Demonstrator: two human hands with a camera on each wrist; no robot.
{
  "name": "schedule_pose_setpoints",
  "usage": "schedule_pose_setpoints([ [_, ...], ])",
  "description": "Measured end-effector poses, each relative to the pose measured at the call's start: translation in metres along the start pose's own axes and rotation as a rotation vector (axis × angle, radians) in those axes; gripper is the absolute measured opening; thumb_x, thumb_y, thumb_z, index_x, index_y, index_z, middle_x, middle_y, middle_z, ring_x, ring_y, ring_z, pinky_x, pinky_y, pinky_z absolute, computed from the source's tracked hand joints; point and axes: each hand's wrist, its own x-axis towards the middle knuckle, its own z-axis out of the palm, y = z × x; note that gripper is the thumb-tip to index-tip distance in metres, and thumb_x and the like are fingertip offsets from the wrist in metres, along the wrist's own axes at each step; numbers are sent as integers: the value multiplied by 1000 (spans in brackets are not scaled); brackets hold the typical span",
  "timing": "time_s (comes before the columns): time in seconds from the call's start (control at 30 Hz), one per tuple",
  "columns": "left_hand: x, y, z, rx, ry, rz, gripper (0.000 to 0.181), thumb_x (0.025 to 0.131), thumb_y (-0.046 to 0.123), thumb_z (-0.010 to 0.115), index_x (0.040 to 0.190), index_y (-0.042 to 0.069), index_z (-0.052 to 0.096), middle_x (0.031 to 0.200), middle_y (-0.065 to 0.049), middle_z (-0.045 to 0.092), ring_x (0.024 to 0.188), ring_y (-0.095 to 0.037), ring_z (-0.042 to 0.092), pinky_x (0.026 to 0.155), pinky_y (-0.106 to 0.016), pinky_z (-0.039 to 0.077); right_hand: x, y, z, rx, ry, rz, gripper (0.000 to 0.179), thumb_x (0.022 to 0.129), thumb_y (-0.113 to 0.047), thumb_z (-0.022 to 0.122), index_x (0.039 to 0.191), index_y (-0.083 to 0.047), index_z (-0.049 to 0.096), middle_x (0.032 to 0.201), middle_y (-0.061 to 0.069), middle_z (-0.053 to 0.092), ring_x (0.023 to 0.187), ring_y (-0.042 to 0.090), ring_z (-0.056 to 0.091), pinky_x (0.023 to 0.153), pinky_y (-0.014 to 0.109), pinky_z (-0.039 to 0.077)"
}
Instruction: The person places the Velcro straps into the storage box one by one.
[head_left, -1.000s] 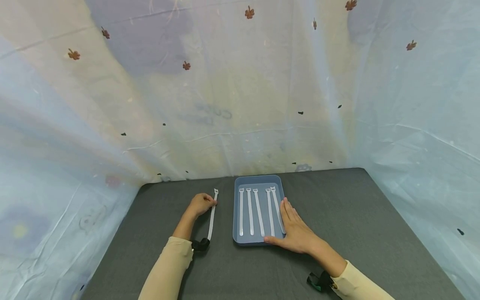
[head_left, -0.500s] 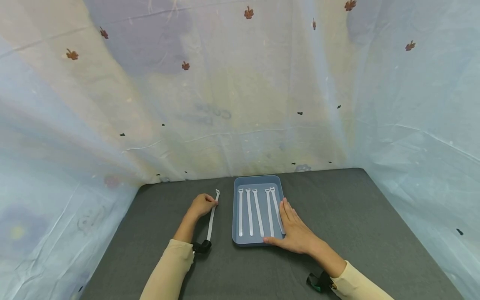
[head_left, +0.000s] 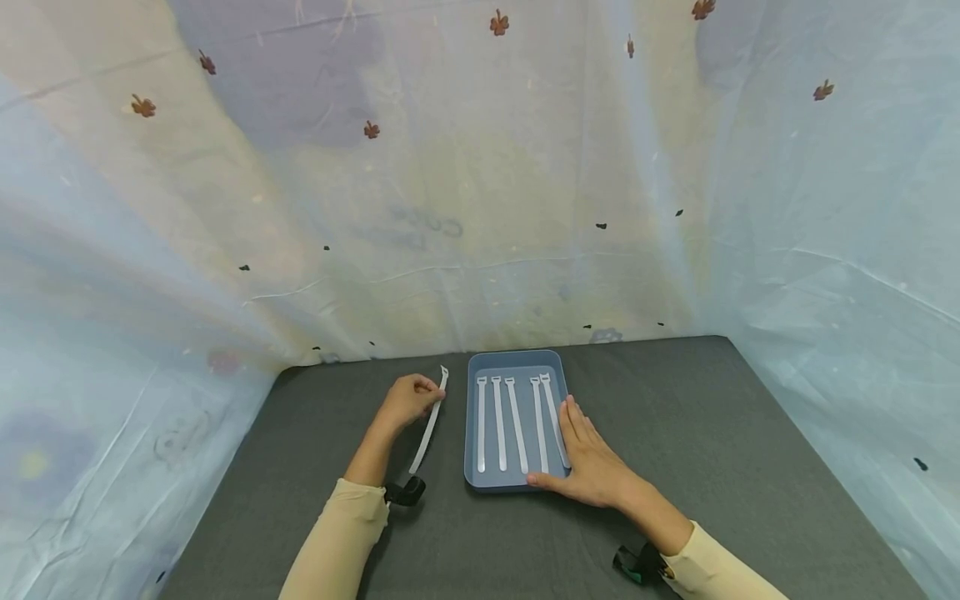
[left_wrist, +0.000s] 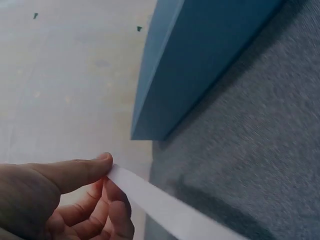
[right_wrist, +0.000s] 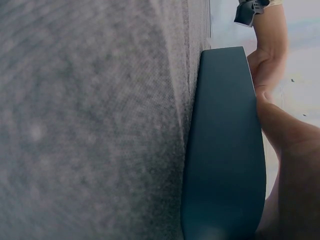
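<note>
My left hand (head_left: pixel 407 400) pinches a white strap with a slotted head, like a hook-and-loop cable tie (head_left: pixel 430 432), left of a blue-grey tray (head_left: pixel 517 364). In the left wrist view, the thumb and a fingertip hold the cable tie (left_wrist: pixel 155 200), and its tail runs toward the lower right. Several matching cable ties (head_left: pixel 500 425) lie lengthwise, side by side, inside the tray. My right hand (head_left: pixel 597 468) rests at the tray's near right corner, fingers straight along the right side and thumb on the near rim. The right wrist view shows the tray wall (right_wrist: pixel 225 145).
A dark grey cloth (head_left: pixel 720 450) covers the table under the tray. Patterned curtains (head_left: pixel 450 208) hang behind and on both sides. Black wrist straps (head_left: pixel 405 492) sit on both forearms.
My left hand has shifted slightly right and away from me, bringing the cable tie closer to the tray; the cable tie is now more slanted and bowed. The right hand has stayed in place.
</note>
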Motion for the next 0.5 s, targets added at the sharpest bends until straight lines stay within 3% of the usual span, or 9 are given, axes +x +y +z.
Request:
schedule_pose_setpoints([
  [0.27, -1, 13, -1, -129, 43, 43, 29, 88, 29, 71, 109, 10, 65, 92, -8, 71, 73, -22, 65, 67, -39, 54, 0, 1, 0, -6, -14, 12, 127, 71, -87, 48, 153, -6, -4, 160, 13, -12, 149, 28, 0, 120, 48, 15],
  [0.5, -4, 25, 0, -233, 30, 32, 26, 87, 31, 72, 105, 12, 67, 90, -10, 70, 79, -28, 67, 81, -56, 53, 1, 1, 1, 2, -13, 13, 126, 71, -86, 48, 153, -6, -4, 160, 12, -12, 149, 28, 0, 120, 48, 14],
])
